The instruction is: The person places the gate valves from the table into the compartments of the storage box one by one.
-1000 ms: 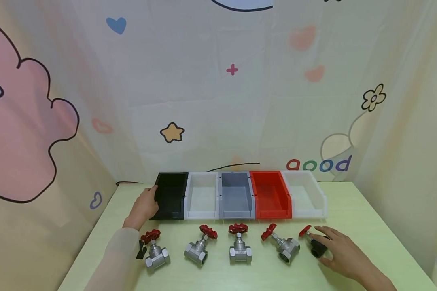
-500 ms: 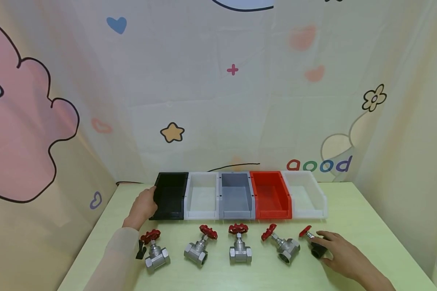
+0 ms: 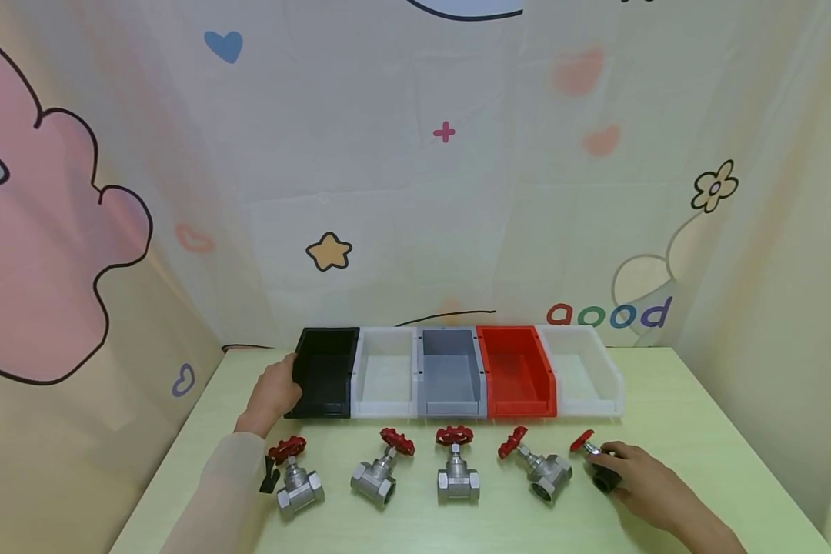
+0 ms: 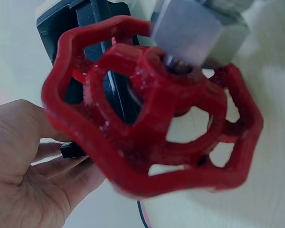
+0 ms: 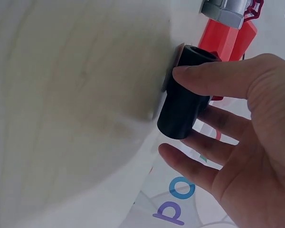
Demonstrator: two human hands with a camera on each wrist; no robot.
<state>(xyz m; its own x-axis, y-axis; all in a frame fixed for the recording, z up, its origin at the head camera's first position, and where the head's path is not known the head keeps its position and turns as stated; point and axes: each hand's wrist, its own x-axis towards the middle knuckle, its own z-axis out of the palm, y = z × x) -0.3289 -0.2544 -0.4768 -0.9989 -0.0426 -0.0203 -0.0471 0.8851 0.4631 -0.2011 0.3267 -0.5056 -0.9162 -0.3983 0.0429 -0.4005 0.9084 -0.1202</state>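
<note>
My left hand (image 3: 270, 396) holds the left wall of the black bin (image 3: 327, 375), fingertips over its rim. In the left wrist view, a red handwheel (image 4: 152, 126) fills the middle and covers part of the bin. My right hand (image 3: 647, 486) pinches the black body of a valve (image 3: 605, 482) at the right end of the row. Its red handwheel (image 3: 582, 440) points back and to the left. The right wrist view has the thumb on one side of the black body (image 5: 178, 111) and fingers behind it, close to the tabletop.
Right of the black bin stand a white bin (image 3: 384, 409), a grey bin (image 3: 450, 406), a red bin (image 3: 521, 408) and another white bin (image 3: 589, 406). Several silver valves with red handwheels, one a silver valve (image 3: 457, 483) at mid-row, lie in front. A patterned curtain (image 3: 388, 154) closes the back.
My right hand's fingers have come down and closed around the black valve body. The left hand stays at the black bin, and the silver valves have not moved.
</note>
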